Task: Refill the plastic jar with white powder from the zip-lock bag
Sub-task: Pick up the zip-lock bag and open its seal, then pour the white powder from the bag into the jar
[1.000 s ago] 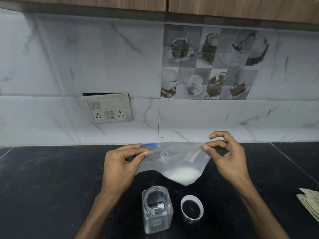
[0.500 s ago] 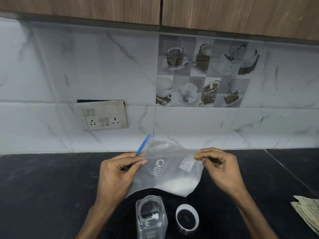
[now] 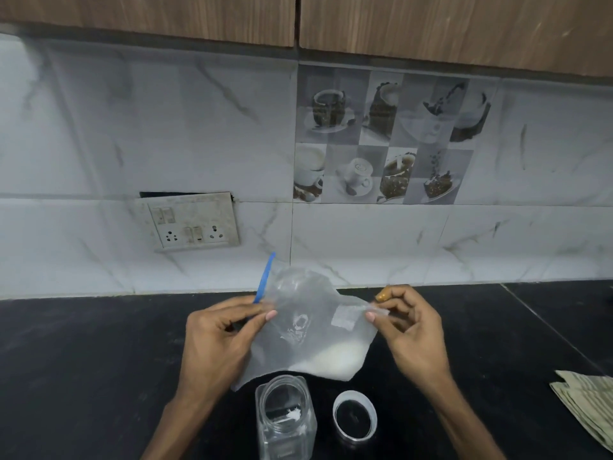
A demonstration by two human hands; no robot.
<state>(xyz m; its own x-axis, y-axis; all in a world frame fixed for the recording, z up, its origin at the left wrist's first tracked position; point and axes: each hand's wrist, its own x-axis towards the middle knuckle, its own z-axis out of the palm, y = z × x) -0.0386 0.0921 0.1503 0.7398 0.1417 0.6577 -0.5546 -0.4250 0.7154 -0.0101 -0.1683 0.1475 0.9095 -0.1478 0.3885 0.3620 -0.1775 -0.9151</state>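
A clear zip-lock bag (image 3: 308, 330) with a blue strip (image 3: 265, 277) along its top hangs above the black counter, white powder (image 3: 335, 360) gathered in its lower right corner. My left hand (image 3: 219, 340) pinches the bag's left edge near the blue strip. My right hand (image 3: 411, 330) pinches the bag's upper right corner. Directly below stands the clear plastic jar (image 3: 285, 419), lid off, with only a trace of white powder inside. Its white lid (image 3: 355, 415) lies upturned on the counter just right of the jar.
The black counter (image 3: 83, 360) runs to a white marble-tiled wall with a socket panel (image 3: 189, 222). Folded paper or cloth (image 3: 590, 403) lies at the right edge. Wooden cabinets (image 3: 431, 24) hang overhead.
The bag's blue strip has swung up from lying flat to pointing upward, and the bag has puffed out. Both hands keep their grip. The view has tilted up slightly.
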